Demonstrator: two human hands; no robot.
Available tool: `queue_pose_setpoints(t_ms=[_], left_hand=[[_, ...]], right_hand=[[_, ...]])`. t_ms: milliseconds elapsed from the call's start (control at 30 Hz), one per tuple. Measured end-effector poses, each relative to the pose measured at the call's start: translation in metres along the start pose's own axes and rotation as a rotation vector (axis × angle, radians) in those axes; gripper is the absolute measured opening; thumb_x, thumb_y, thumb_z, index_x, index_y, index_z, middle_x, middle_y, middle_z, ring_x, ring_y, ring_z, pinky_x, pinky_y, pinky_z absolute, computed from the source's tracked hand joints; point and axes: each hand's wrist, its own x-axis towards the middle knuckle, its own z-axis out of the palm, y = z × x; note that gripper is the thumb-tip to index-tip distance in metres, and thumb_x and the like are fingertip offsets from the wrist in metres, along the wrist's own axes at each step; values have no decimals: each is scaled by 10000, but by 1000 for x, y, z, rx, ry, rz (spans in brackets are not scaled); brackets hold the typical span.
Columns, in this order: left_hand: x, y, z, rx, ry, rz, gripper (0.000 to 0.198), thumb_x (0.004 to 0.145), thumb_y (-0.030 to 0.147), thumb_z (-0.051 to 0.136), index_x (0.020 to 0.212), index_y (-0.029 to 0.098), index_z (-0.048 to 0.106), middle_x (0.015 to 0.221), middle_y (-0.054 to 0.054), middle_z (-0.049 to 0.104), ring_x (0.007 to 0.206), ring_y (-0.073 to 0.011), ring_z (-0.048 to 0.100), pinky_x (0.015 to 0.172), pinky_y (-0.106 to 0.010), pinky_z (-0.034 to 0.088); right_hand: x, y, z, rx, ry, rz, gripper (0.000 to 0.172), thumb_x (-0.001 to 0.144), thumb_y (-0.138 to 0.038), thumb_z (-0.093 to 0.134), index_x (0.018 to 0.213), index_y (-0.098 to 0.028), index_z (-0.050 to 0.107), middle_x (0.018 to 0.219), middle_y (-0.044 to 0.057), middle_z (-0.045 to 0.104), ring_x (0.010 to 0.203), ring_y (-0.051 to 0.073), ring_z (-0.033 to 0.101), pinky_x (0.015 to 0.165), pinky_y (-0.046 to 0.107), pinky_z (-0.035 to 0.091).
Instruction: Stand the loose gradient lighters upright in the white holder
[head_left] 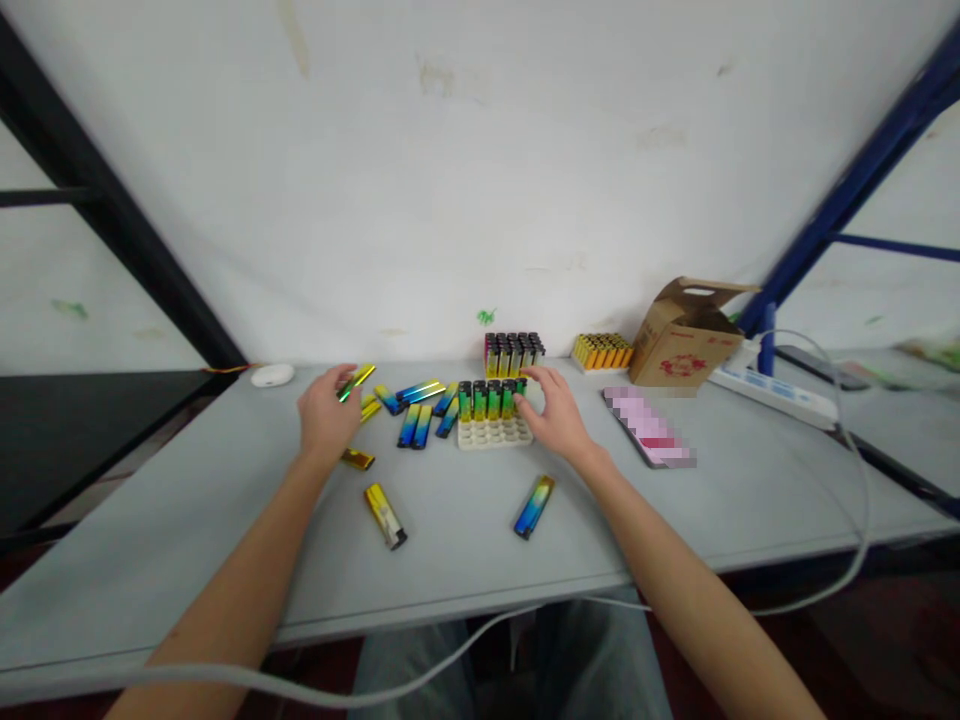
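Our left hand (330,412) has its fingers closed around a shiny green-yellow lighter (358,381), held tilted at the left of the scattered pieces. Our right hand (556,414) sits at the right end of a white tray (495,437), thumb and forefinger parted beside the last of the green-and-yellow lighters (491,402); we cannot tell whether they grip it. Those lighters stand upright at the tray's far side, with the holes nearer us unfilled.

Between our hands, several blue-and-yellow lighters (415,427) lie loose on the table (457,560). Closer to us, a yellow lighter (385,516) lies on the left and a blue one (534,508) on the right. Behind the tray we see a block of dark-topped lighters (514,355), and to its right a batch of orange pieces (604,352) next to an open cardboard box (679,340). A phone (649,427) lies right of our right hand.
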Motion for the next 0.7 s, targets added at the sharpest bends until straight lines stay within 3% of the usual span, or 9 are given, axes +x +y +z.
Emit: queue_pose_setpoints(t_ms=[233,367,500,700], left_hand=[[-23,61,-17,-296,125,344,355,816,277,654,1158,194,602,1109,-70,659,954,-192,662,825,-322,558],[-40,88,-22,-313,14,546,339,829,276,667,1151,200,593,1033,-48,674,857,-170,674,849,-333,547],[-49,97,-19,-348,-90,615,353,836,282,668,1166,202,569,1014,-52,690,873,-188,677,862,-359,538],[-58,95,-6,-404,-166,678,388,844,278,671,1202,211,537,1083,-72,690,949,-199,676,953,-402,503]], right_hand=[[1,-21,-6,4,98,-71,350,879,-289,531,1214,-186,538,1199,134,578,1159,269,514,1028,472,413],[-1,-33,-9,54,81,-205,376,855,-279,564,1223,-211,537,1179,115,589,1139,261,530,999,470,433],[-4,-40,-4,65,-9,-347,402,842,-267,589,1240,-228,548,1188,105,601,1127,253,544,984,465,443],[-7,-37,10,13,-17,-380,280,875,-234,583,1150,-230,637,1103,93,654,1060,233,576,925,438,480]])
